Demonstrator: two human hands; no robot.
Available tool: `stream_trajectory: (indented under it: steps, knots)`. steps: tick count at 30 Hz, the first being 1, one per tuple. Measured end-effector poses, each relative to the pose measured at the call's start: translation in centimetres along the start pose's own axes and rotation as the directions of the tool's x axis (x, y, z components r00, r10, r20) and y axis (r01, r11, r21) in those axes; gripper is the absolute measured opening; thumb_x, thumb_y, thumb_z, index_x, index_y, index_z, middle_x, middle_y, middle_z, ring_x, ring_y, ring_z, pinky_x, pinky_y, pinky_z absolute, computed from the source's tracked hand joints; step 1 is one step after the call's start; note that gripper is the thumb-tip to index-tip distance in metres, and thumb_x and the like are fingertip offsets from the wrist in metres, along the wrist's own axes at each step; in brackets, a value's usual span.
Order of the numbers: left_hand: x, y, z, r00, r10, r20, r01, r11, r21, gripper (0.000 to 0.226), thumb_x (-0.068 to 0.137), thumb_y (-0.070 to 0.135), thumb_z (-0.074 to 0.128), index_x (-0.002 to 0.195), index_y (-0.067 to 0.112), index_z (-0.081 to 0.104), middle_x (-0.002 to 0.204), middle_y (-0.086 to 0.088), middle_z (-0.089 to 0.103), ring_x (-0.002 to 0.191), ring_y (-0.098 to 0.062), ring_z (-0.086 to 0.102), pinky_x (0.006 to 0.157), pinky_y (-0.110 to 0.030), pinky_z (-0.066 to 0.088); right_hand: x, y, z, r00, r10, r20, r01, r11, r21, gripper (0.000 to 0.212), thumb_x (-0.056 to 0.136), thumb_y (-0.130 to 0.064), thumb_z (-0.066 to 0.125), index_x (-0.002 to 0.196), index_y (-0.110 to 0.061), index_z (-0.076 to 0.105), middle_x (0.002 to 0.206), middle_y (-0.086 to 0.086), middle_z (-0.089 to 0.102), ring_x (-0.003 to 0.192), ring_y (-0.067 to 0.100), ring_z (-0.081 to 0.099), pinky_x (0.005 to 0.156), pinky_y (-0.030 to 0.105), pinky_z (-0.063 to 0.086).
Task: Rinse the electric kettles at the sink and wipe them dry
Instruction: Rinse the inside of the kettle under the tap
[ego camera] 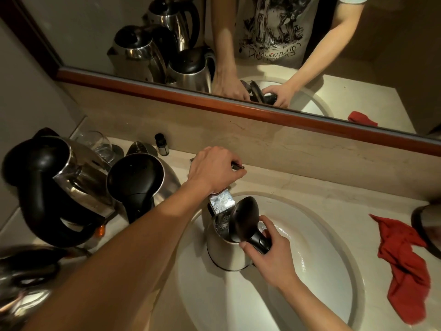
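So the right hand (267, 254) is curled round the black handle of the steel kettle (226, 249), lid flipped up, over the sink (334, 259) under the faucet spout (220, 203), left hand (212, 170) gripping the tap lever, two more kettles (138, 185) left of it, red cloth (403, 266) off to the right.

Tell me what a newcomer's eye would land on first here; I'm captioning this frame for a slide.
First, the steel kettle held in the white sink, lid up under the faucet: the right hand grips its black handle while the left hand rests on the tap lever. Next, the red cloth crumpled on the counter at right, and the cluster of waiting kettles at left, doubled in the mirror above.
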State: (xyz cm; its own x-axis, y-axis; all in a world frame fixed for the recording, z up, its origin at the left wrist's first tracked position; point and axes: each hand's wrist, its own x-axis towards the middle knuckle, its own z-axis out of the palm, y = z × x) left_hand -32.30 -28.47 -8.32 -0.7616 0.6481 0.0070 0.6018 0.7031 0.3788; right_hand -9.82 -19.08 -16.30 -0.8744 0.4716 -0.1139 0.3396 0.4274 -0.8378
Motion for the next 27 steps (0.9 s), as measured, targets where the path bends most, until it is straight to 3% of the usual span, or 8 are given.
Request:
stream_trajectory:
  steps: [3,10,16,24,27]
  knots:
    - [-0.06,0.06,-0.02,1.0,0.004,-0.008,-0.004,1.0,0.008,0.033,0.09,0.059,0.06,0.108,0.037,0.076,0.105,0.008,0.075,0.101,-0.023,0.064,0.087,-0.034,0.047,0.01,0.04,-0.13,1.0,-0.018,-0.001,0.018,1.0,-0.008,0.062,0.069,-0.039,0.086,0.11,-0.061,0.046,0.075,0.004,0.068,0.075,0.014,0.062,0.071,0.032,0.052]
    - [-0.09,0.08,-0.12,1.0,0.015,-0.012,-0.015,1.0,0.006,0.033,0.091,0.059,0.059,0.108,0.036,0.076,0.104,0.008,0.075,0.1,-0.021,0.065,0.086,-0.033,0.045,0.09,-0.18,-0.12,1.0,-0.029,-0.012,0.029,1.0,0.01,0.056,0.065,-0.045,0.078,0.109,-0.059,0.047,0.067,0.001,0.062,0.071,0.013,0.058,0.066,0.023,0.046]
    - [-0.19,0.3,-0.44,0.999,0.025,-0.02,-0.025,1.0,0.008,0.032,0.092,0.056,0.059,0.108,0.034,0.076,0.104,0.007,0.075,0.1,-0.02,0.064,0.086,-0.032,0.042,0.08,0.12,-0.08,1.0,-0.028,-0.007,0.028,1.0,-0.002,0.054,0.065,-0.051,0.077,0.109,-0.059,0.049,0.066,0.0,0.062,0.066,0.014,0.06,0.064,0.031,0.052]
    - [-0.33,0.33,-0.55,1.0,0.027,-0.009,-0.027,1.0,0.008,0.033,0.092,0.057,0.058,0.106,0.034,0.077,0.101,0.007,0.074,0.097,-0.02,0.064,0.085,-0.033,0.044,0.11,0.3,-0.2,0.997,-0.083,-0.004,0.083,0.996,-0.022,0.064,0.072,-0.026,0.09,0.108,-0.058,0.048,0.069,0.002,0.065,0.072,0.011,0.06,0.065,0.021,0.046]
    - [-0.35,0.39,-0.6,1.0,0.024,-0.006,-0.024,1.0,0.003,0.033,0.092,0.057,0.059,0.107,0.034,0.077,0.102,0.007,0.074,0.097,-0.02,0.064,0.086,-0.033,0.044,0.08,0.12,-0.07,0.998,-0.064,-0.009,0.063,0.998,-0.014,0.061,0.068,-0.041,0.086,0.109,-0.063,0.047,0.069,0.0,0.063,0.067,0.015,0.061,0.065,0.03,0.053]
